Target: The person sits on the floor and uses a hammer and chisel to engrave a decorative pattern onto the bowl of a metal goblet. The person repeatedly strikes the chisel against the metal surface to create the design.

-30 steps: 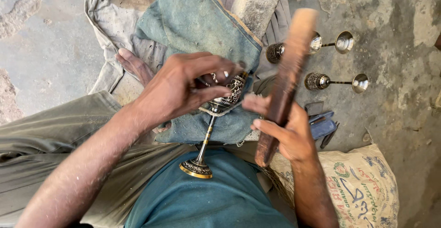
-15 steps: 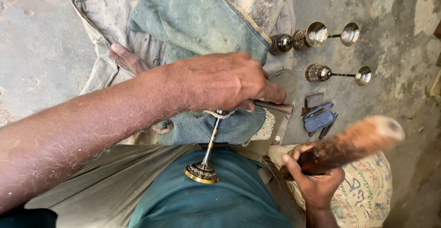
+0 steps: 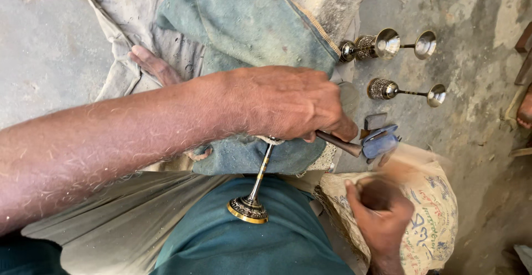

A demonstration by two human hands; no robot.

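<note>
Rough concrete floor (image 3: 44,59), cloth (image 3: 249,25), two goblets (image 3: 382,45) lying

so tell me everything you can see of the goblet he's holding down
The goblet is metal, with a slim silver stem and a round engraved foot edged in gold. It lies tilted, foot toward the person's teal shirt, its cup hidden under the left hand, which presses it onto the blue-green cloth. A thin dark tool pokes out from that hand. The right hand grips a blurred wooden mallet nearby.

Left hand (image 3: 288,103) clenched palm-down, forearm stretched across, right hand (image 3: 382,214) fisted lower right, motion-blurred
</note>
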